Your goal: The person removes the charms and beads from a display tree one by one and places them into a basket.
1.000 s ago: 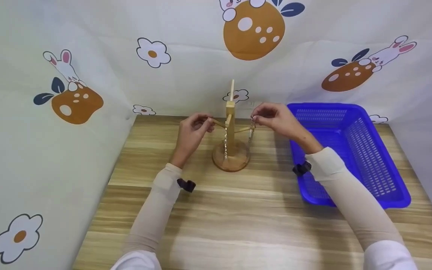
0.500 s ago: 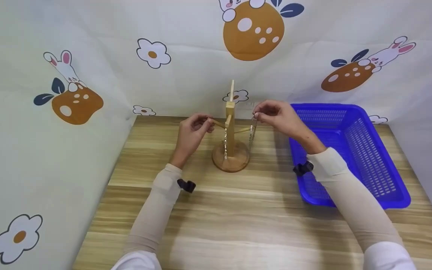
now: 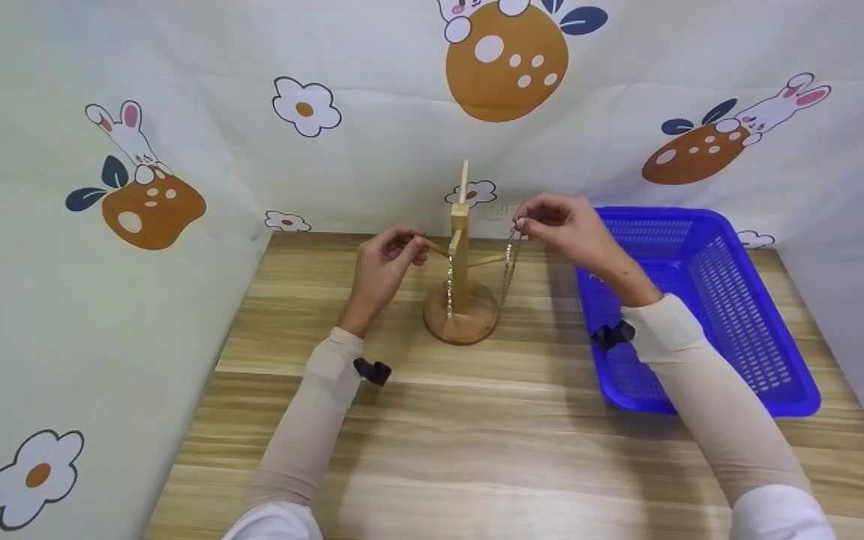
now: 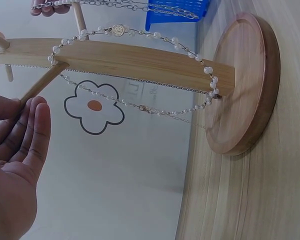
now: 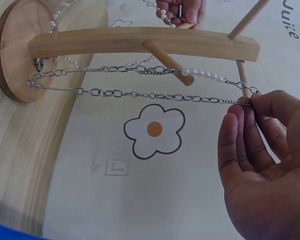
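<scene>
A wooden necklace stand point(image 3: 460, 277) with a round base and several pegs stands on the table. My left hand point(image 3: 385, 274) pinches the end of its left peg point(image 4: 45, 82). A pearl necklace point(image 4: 208, 70) with a small round medal hangs from that peg, close to the post. My right hand point(image 3: 571, 232) pinches a silver chain necklace point(image 5: 107, 93) with a short row of pearls, its loop hanging below the fingers. The right peg point(image 5: 167, 62) lies against this loop in the right wrist view; whether it passes through, I cannot tell. A thin chain point(image 4: 140, 80) runs along the post.
A blue plastic basket point(image 3: 709, 397) sits on the right of the wooden table point(image 3: 477, 450), under my right forearm. Behind the stand rises a pale cloth backdrop point(image 3: 387, 165) printed with rabbits and flowers.
My right hand has moved slightly right and up, drawing the silver chain necklace away from the post. The left hand and the stand have stayed in place.
</scene>
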Demonstrator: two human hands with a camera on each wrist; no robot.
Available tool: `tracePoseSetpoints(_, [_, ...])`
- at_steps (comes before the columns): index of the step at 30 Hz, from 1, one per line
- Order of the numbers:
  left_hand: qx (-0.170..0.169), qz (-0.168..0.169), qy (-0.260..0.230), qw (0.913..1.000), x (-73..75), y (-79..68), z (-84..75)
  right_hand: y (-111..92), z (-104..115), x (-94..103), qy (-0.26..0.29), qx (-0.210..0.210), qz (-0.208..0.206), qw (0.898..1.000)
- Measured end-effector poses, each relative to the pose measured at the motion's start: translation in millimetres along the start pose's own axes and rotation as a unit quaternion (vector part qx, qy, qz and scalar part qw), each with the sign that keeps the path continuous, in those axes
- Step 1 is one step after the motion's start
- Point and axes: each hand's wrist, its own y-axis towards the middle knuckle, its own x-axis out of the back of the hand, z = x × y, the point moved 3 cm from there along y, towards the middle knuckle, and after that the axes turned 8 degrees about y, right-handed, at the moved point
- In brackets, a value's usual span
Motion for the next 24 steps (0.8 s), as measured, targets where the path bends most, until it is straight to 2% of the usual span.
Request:
tracePoseSetpoints(8, [-0.003, 0.001, 0.001, 1.0, 0.0, 0.4, -0.2, -2.9, 4.3, 8.0, -0.006, 0.015, -0.013, 1.0])
tracePoseSetpoints(24, [0.004, -0.004, 0.011, 0.9999, 1.3, 0.6, -0.1, -10.1, 20.0, 26.2, 0.016, 0.03, -0.034, 0.999])
